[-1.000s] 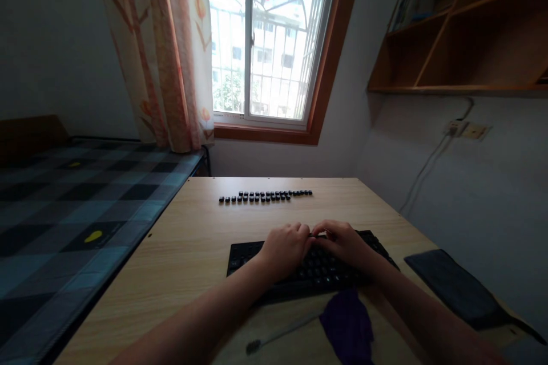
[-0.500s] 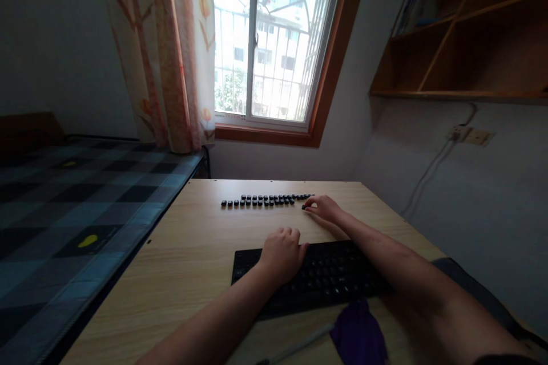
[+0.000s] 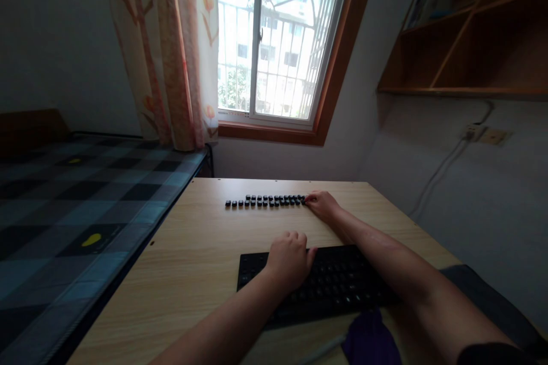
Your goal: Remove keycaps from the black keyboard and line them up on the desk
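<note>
A black keyboard [image 3: 334,282] lies on the wooden desk [image 3: 201,251] in front of me. My left hand [image 3: 289,256] rests curled on the keyboard's upper left part, fingers folded under. Farther back, loose black keycaps [image 3: 265,201] sit in two short rows. My right hand [image 3: 322,204] is stretched out to the right end of those rows, fingers pinched together at the last keycaps. What it pinches is too small to make out.
A purple cloth [image 3: 370,342] and a thin tool lie at the desk's near edge. A dark pad [image 3: 488,296] is at the right. A bed with a checked cover [image 3: 77,211] borders the desk on the left. The window, wall and shelves stand behind.
My right hand left the keyboard and reached back to the right end of the keycap rows. My left hand stayed on the keyboard.
</note>
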`<move>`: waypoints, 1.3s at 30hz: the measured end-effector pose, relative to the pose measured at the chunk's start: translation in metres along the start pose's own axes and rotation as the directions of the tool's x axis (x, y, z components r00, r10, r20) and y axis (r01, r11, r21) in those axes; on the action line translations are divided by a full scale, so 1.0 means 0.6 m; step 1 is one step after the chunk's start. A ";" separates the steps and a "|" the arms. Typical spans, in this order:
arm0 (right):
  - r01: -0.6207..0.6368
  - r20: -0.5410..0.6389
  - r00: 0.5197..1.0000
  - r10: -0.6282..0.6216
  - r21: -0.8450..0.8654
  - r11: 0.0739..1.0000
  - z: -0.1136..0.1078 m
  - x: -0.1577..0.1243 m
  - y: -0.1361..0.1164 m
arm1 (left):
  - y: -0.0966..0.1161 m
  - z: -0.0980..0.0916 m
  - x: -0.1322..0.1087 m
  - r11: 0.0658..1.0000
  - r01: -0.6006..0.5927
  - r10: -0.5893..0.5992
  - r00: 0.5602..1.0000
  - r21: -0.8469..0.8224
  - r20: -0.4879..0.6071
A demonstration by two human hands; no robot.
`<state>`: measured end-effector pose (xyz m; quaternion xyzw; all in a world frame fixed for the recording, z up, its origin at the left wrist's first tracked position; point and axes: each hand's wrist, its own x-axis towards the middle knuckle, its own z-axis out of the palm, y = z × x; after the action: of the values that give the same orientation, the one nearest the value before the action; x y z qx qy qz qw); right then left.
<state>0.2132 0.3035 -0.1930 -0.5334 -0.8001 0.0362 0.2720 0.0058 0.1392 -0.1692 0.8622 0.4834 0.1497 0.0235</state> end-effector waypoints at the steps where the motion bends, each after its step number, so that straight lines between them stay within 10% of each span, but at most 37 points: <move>1: 0.003 -0.002 1.000 -0.003 0.006 1.000 0.001 0.001 0.001 | 0.000 0.000 0.000 1.000 0.001 -0.001 1.000 0.000 0.002; 10: 0.029 -0.042 0.999 -0.026 0.080 0.996 -0.011 0.010 -0.006 | 0.001 -0.003 0.002 1.000 0.010 -0.010 1.000 -0.004 0.022; 18: -0.105 -0.261 0.951 0.168 0.239 0.965 -0.137 -0.046 -0.005 | 0.003 -0.009 0.002 1.000 -0.005 0.004 1.000 0.021 0.023; 22: -0.345 -0.024 0.871 0.491 0.681 0.646 -0.200 -0.141 -0.004 | 0.004 -0.008 0.004 0.999 0.003 -0.004 1.000 0.044 0.027; 27: -0.484 0.254 0.828 0.499 0.772 0.411 -0.213 -0.255 -0.014 | 0.004 -0.006 0.007 0.996 0.000 0.001 1.000 0.092 -0.006; 33: -0.423 0.235 0.868 0.438 0.813 0.401 -0.175 -0.281 -0.026 | 0.007 -0.012 0.008 0.994 0.011 -0.013 1.000 0.111 0.018; 39: -0.353 0.075 0.902 0.425 0.694 0.627 -0.141 -0.280 -0.013 | 0.008 -0.014 0.009 0.993 0.039 -0.045 0.998 0.116 0.048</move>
<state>0.2942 0.1340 -0.1852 -0.5531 -0.5790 0.3650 0.4750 0.0101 0.1402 -0.1594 0.8553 0.5083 0.0993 -0.0108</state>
